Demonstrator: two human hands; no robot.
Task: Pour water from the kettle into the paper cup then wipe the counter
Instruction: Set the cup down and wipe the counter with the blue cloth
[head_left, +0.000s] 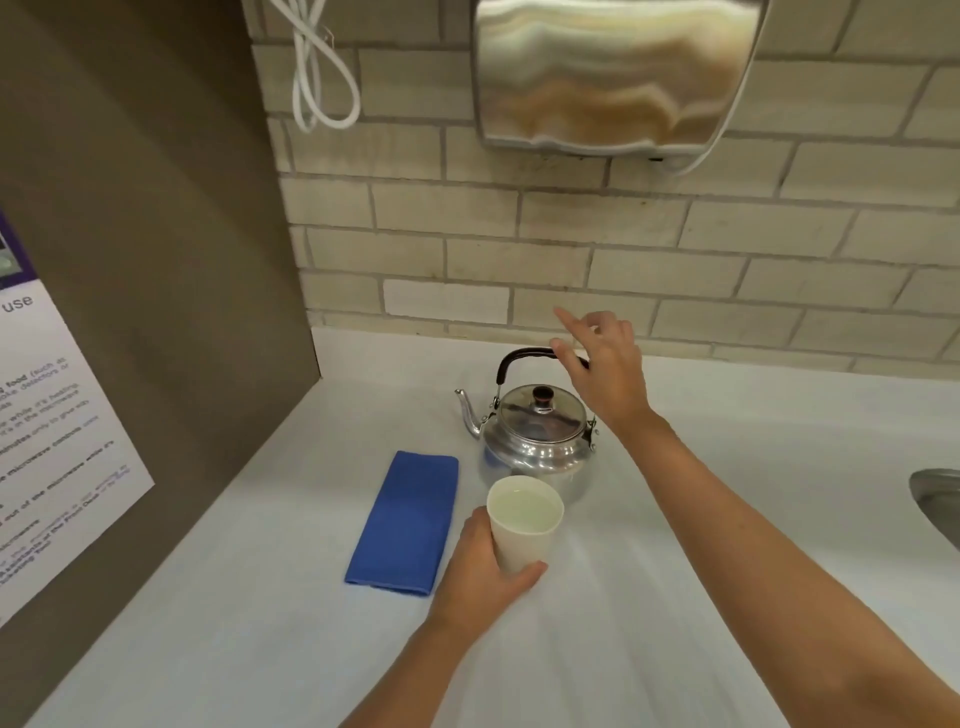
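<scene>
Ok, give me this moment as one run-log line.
paper cup: holds water, gripped by left hand | kettle: upright on counter | right hand: open at handle | blue cloth: folded, untouched

Soft, even indoor light fills the scene, bright without harshness. Shadows on the white counter (675, 519) are faint and diffuse. The steel hand dryer (613, 73) throws back smeared warm reflections; the kettle (537, 441) glints mildly. Wide-angle distortion bends the tile lines and stretches the poster (47, 441) at the left edge, its small print blurred.

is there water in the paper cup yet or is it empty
Filled: pale liquid shows near the rim of the paper cup, held upright by the left hand.
</scene>
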